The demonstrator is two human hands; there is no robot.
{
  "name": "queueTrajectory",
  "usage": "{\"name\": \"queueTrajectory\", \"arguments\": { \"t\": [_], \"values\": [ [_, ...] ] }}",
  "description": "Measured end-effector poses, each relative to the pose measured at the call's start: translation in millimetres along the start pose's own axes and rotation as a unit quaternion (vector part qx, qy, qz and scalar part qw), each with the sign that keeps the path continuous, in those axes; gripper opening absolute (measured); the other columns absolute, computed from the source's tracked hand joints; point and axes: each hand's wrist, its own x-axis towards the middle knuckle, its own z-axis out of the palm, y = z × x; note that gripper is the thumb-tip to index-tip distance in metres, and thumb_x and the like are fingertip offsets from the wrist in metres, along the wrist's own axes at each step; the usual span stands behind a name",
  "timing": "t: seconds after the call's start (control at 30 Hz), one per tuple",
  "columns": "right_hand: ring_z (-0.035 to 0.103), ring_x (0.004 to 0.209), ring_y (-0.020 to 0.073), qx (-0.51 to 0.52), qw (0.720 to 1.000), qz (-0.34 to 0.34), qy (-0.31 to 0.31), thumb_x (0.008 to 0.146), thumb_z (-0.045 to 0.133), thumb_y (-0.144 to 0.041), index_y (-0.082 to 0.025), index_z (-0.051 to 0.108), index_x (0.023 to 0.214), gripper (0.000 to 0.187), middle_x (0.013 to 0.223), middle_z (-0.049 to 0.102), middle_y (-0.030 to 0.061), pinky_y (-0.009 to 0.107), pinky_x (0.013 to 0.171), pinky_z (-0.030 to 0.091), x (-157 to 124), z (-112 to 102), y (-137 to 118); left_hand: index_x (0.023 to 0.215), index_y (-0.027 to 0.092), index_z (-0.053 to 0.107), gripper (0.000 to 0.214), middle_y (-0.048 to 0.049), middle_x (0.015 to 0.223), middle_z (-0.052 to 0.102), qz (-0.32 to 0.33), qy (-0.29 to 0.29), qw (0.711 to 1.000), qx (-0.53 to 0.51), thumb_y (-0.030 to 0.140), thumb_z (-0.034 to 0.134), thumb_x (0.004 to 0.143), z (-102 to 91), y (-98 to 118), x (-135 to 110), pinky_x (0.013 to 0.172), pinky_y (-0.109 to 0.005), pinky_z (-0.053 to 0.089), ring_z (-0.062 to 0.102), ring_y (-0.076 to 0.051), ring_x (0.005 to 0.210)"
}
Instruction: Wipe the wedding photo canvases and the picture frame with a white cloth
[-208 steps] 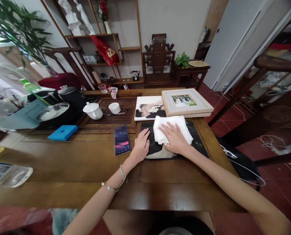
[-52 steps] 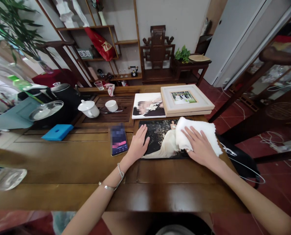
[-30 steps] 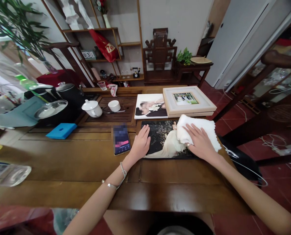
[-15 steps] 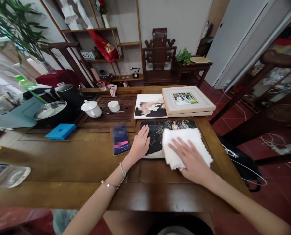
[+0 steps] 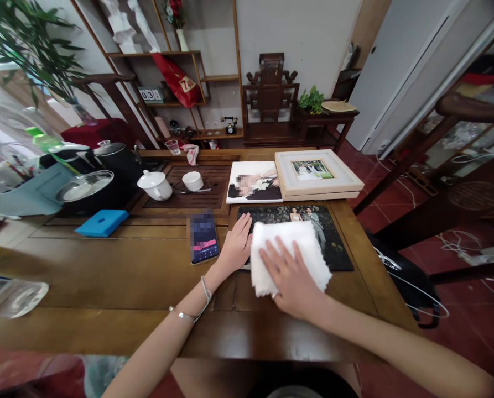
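In the head view, the right hand (image 5: 290, 276) lies open, palm down with fingers spread, on a folded white cloth (image 5: 286, 249). The cloth covers the near left part of a dark photo panel (image 5: 325, 235) lying flat on the desk (image 5: 126, 271), and its near edge seems to reach past the panel onto the wood. The left hand (image 5: 235, 247) rests open and flat at the panel's left edge, just beside a phone (image 5: 204, 237). Behind the panel lie a second photo print (image 5: 254, 182) and a framed picture (image 5: 315, 171), side by side.
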Motion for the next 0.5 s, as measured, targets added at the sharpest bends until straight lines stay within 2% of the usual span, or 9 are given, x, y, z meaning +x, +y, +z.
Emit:
{"name": "queueTrajectory", "arguments": {
  "t": [0.07, 0.13, 0.23, 0.37, 0.43, 0.5],
  "values": [
    [0.002, 0.147, 0.0413, 0.019, 0.999, -0.041, -0.007, 0.073, 0.056, -0.026, -0.007, 0.021, 0.154, 0.091, 0.161, 0.016, 0.0188, 0.067, 0.114, 0.002, -6.4, -1.4, -10.3, 0.15, 0.015, 0.032, 0.055, -0.0149, 0.159, 0.029, 0.008, -0.006, 1.0, 0.002, 0.016, 0.032, 0.095, 0.3, -1.2, -0.2, 0.113, -0.06, 0.031, 0.022, -0.028, 0.149],
    [0.004, 0.148, 0.0378, 0.031, 0.998, -0.044, -0.014, 0.072, 0.055, -0.025, -0.009, 0.02, 0.155, 0.091, 0.162, 0.017, 0.0159, 0.064, 0.115, 0.003, -14.1, -3.0, -1.4, 0.149, 0.014, 0.032, 0.053, -0.0153, 0.159, 0.03, 0.012, 0.004, 1.0, 0.002, 0.018, 0.032, 0.096, 1.4, -1.9, -0.5, 0.113, -0.06, 0.031, 0.024, -0.028, 0.149],
    [0.011, 0.148, 0.0335, 0.018, 1.0, 0.017, -0.006, 0.073, 0.052, -0.021, -0.012, 0.026, 0.154, 0.086, 0.16, 0.023, 0.0131, 0.061, 0.117, 0.009, -26.7, -4.0, 37.6, 0.149, 0.016, 0.034, 0.051, -0.015, 0.158, 0.032, 0.008, 0.025, 1.0, -0.001, 0.024, 0.033, 0.099, 3.5, -1.8, -0.8, 0.112, -0.058, 0.034, 0.026, -0.028, 0.148],
    [0.022, 0.146, 0.0322, -0.027, 0.991, 0.119, 0.05, 0.079, 0.047, -0.02, -0.015, 0.031, 0.152, 0.075, 0.157, 0.033, 0.0128, 0.059, 0.115, 0.019, -40.4, -2.2, 94.4, 0.149, 0.019, 0.035, 0.051, -0.0139, 0.158, 0.033, 0.008, 0.03, 0.999, -0.007, 0.024, 0.034, 0.098, 4.1, -0.9, -0.5, 0.111, -0.056, 0.036, 0.026, -0.028, 0.148],
    [0.026, 0.145, 0.0326, -0.037, 0.987, 0.142, 0.064, 0.083, 0.045, -0.021, -0.017, 0.028, 0.154, 0.073, 0.155, 0.037, 0.0124, 0.06, 0.113, 0.024, -39.2, -1.5, 108.4, 0.149, 0.018, 0.035, 0.051, -0.0139, 0.158, 0.033, 0.008, 0.028, 1.0, -0.009, 0.023, 0.034, 0.098, 3.5, -0.3, -0.2, 0.111, -0.057, 0.036, 0.026, -0.028, 0.148],
    [0.028, 0.143, 0.036, -0.043, 0.984, 0.159, 0.063, 0.084, 0.045, -0.022, -0.017, 0.028, 0.154, 0.072, 0.154, 0.039, 0.0142, 0.063, 0.11, 0.027, -29.4, -1.6, 107.6, 0.149, 0.017, 0.035, 0.051, -0.0144, 0.158, 0.033, 0.005, 0.023, 1.0, -0.006, 0.023, 0.034, 0.098, 2.7, 0.4, 0.3, 0.11, -0.058, 0.037, 0.026, -0.028, 0.148]
  ]
}}
